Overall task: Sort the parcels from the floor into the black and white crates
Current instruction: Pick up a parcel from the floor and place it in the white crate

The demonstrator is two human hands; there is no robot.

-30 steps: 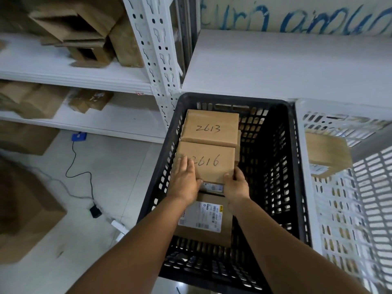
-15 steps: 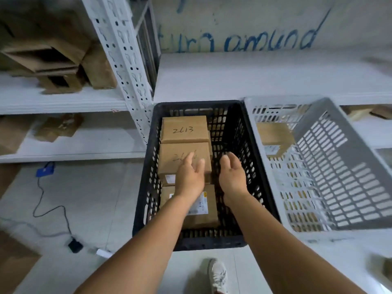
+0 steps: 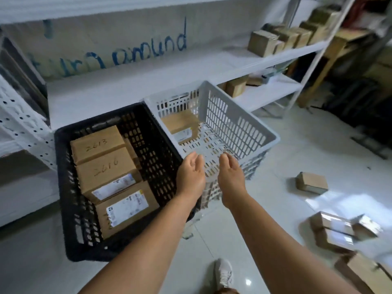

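From the head camera, both hands hang empty in front of the crates. The left hand (image 3: 191, 177) and the right hand (image 3: 230, 177) have loosely relaxed fingers and grip nothing; they hover side by side over the near corner where the black crate (image 3: 63, 187) meets the white crate (image 3: 250, 128).

The black crate sits on the floor (image 3: 244, 230) to the left and holds at least three brown boxes in a row: one marked 2613 (image 3: 96, 143) at the far end, one marked 2616 (image 3: 106, 166) in the middle, and a labelled box (image 3: 125, 205) nearest the person. Their long sides run across the crate, slanting with its tilt in the view. The white crate just beside it holds a single labelled parcel (image 3: 180, 127) against its far left corner.

The parcels not yet sorted lie on the floor to the right, well apart from the crates: a lone small box (image 3: 310, 183), its long axis running left to right with a slight slant, and a blurred cluster of boxes (image 3: 339, 230) nearer the person.

The step in hand looks like going for the next parcel. It would be best to turn right, take the lone box by its two short ends with both hands, and read its marking before choosing a crate. The cluster is too smeared to tell how each box lies.
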